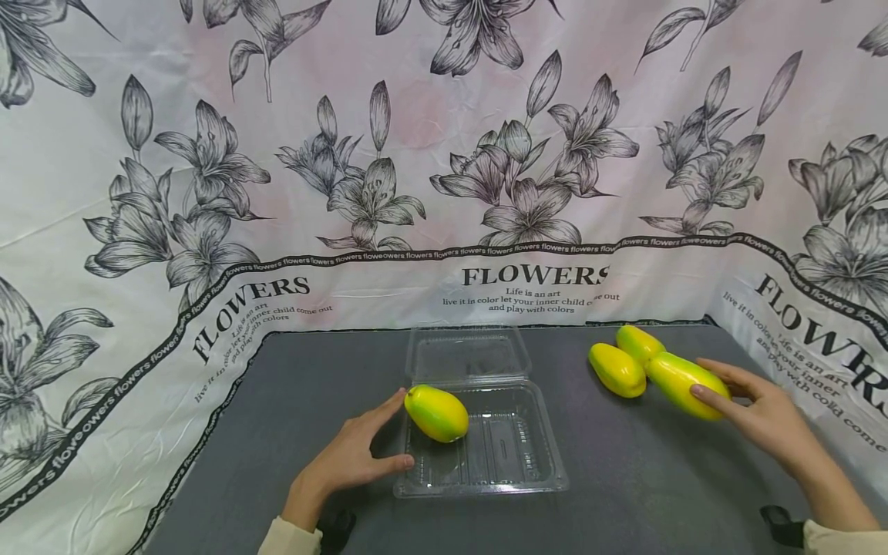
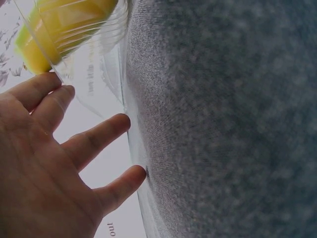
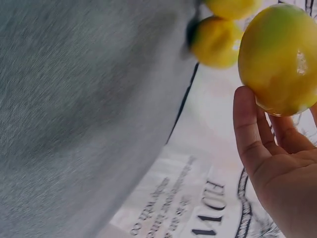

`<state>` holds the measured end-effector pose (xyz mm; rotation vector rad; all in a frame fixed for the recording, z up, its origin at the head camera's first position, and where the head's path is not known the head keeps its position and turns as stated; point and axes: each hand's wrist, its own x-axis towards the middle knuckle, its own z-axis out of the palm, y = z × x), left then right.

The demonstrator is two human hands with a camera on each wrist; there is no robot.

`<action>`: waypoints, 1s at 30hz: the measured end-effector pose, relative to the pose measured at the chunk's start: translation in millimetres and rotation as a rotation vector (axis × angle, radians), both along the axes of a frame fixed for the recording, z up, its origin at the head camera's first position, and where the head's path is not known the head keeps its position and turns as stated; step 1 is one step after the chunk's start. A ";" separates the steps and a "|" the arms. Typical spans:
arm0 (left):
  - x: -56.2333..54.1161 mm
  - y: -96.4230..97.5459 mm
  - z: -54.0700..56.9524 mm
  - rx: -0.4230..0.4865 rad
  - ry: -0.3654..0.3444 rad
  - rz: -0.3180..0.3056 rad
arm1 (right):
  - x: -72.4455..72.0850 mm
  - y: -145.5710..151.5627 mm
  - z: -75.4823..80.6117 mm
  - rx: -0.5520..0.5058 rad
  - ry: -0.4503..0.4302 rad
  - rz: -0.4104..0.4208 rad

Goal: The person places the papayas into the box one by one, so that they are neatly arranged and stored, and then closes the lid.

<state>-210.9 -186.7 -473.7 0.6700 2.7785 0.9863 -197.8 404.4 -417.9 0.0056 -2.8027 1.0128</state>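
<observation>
A clear plastic clamshell box (image 1: pixel 551 462) stands on the table with its lid (image 1: pixel 468 356) folded back. One yellow-green papaya (image 1: pixel 437 414) lies in its left part. My left hand (image 1: pixel 350 455) is at the box's left side, thumb and fingers spread; in the left wrist view its fingertips (image 2: pixel 121 122) are at the clear wall. My right hand (image 1: pixel 766 412) grips another papaya (image 1: pixel 683 385) between thumb and fingers, and in the right wrist view this papaya (image 3: pixel 280 59) appears raised off the table. Two more papayas, a nearer one (image 1: pixel 617 371) and a farther one (image 1: pixel 638 343), lie just left of it.
The grey tabletop (image 1: pixel 597 478) spreads around the box. A white cloth printed with flowers (image 1: pixel 388 285) hangs behind the table and along both sides, meeting it at a black-edged border.
</observation>
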 end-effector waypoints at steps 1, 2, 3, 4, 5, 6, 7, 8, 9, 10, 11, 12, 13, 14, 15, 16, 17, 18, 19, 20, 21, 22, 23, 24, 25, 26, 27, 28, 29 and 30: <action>0.1 0.0 0.2 0.002 -0.001 0.003 | 0.6 -2.9 1.7 -0.002 0.009 0.013; 0.3 0.1 0.3 0.003 -0.002 0.004 | 1.0 -5.8 3.3 0.000 0.018 0.027; 0.4 0.2 0.5 0.005 -0.003 0.005 | 1.6 -8.8 4.9 -0.002 0.027 0.039; 0.4 0.3 0.7 0.007 -0.004 0.006 | 2.0 -11.9 6.4 0.001 0.037 0.049; 0.5 0.3 0.8 0.010 -0.005 0.007 | 2.6 -14.7 7.9 0.003 0.047 0.062; 0.6 0.4 1.0 0.011 -0.006 0.007 | 3.3 -17.5 9.4 0.006 0.058 0.070; 0.6 0.5 1.1 0.009 -0.006 0.007 | 3.8 -20.2 10.9 0.008 0.066 0.077; 0.5 0.5 1.1 0.008 -0.005 0.007 | 4.0 -22.7 12.1 0.013 0.077 0.083; 0.5 0.5 1.1 0.008 -0.005 0.006 | 4.3 -25.1 13.4 0.013 0.083 0.089; 0.4 0.5 1.1 0.007 -0.004 0.006 | 4.4 -27.4 14.4 0.015 0.093 0.097; 0.3 0.5 1.0 0.007 -0.003 0.005 | 4.6 -29.6 15.3 0.015 0.102 0.106; 0.2 0.4 0.8 0.006 -0.002 0.004 | 4.5 -31.8 16.1 0.015 0.112 0.114; 0.0 0.3 0.5 0.006 -0.001 0.003 | 4.2 -33.9 16.7 0.015 0.121 0.122; -0.2 0.3 0.2 0.007 0.001 0.002 | 4.0 -36.1 17.3 0.014 0.128 0.130; -0.3 0.3 0.0 0.006 0.001 0.001 | 3.8 -38.1 17.9 0.014 0.133 0.136; -0.5 0.2 -0.2 0.007 0.000 0.000 | 3.6 -40.0 18.8 0.015 0.141 0.144; -0.6 0.2 -0.4 0.007 0.000 0.001 | 3.3 -41.8 19.7 0.016 0.142 0.148; -0.6 0.2 -0.5 0.006 -0.001 0.001 | 3.0 -43.9 20.4 0.019 0.142 0.148; -0.6 0.2 -0.6 0.005 -0.001 0.002 | 2.6 -45.7 21.0 0.019 0.144 0.149; -0.5 0.3 -0.6 0.004 -0.002 0.004 | 2.2 -47.4 21.5 0.019 0.144 0.149; -0.5 0.4 -0.5 0.004 -0.003 0.004 | 1.8 -49.3 22.0 0.021 0.143 0.146; -0.4 0.4 -0.4 0.006 -0.003 0.005 | 1.5 -50.9 22.5 0.019 0.141 0.148; -0.4 0.4 -0.5 0.005 -0.002 0.005 | 1.2 -52.8 22.5 0.017 0.141 0.148; -0.4 0.5 -0.5 0.004 -0.001 0.006 | 0.8 -54.8 22.6 0.017 0.140 0.149; -0.5 0.6 -0.4 0.005 0.000 0.006 | 0.7 -56.5 23.2 0.013 0.138 0.155; -0.4 0.6 -0.3 0.005 0.001 0.005 | 0.4 -58.5 23.7 0.011 0.136 0.159; -0.5 0.5 -0.3 0.005 0.002 0.004 | 0.1 -60.5 24.0 0.008 0.135 0.164; -0.5 0.5 -0.3 0.005 0.003 0.003 | -0.2 -62.6 24.4 0.001 0.139 0.172; -0.6 0.4 -0.5 0.003 0.004 0.002 | -0.6 -64.8 24.5 -0.003 0.141 0.177; -0.7 0.4 -0.5 0.003 0.005 0.003 | -0.8 -67.2 24.7 -0.009 0.141 0.180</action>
